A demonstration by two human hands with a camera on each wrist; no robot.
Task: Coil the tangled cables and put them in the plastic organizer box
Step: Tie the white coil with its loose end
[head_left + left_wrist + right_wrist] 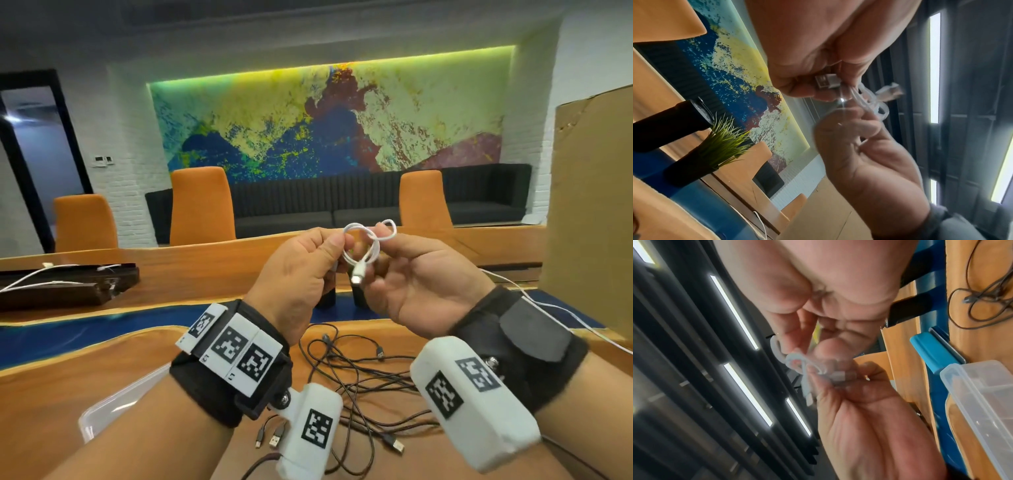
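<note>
premises are presenting as an office meeting room: a long wooden conference table (212,260) with a blue resin inlay, orange high-backed chairs (202,205) standing along its far edge, a dark bench sofa (342,202) sitting against the wall, a large abstract mural (325,120) hanging above, linear ceiling lights (934,65) glowing.

Cable (368,246) held between left hand (301,274) and right hand (424,284), above table (205,274) | tangled cables (359,370) below hands | organizer box (982,402) at left | chairs (202,205) behind table
</note>
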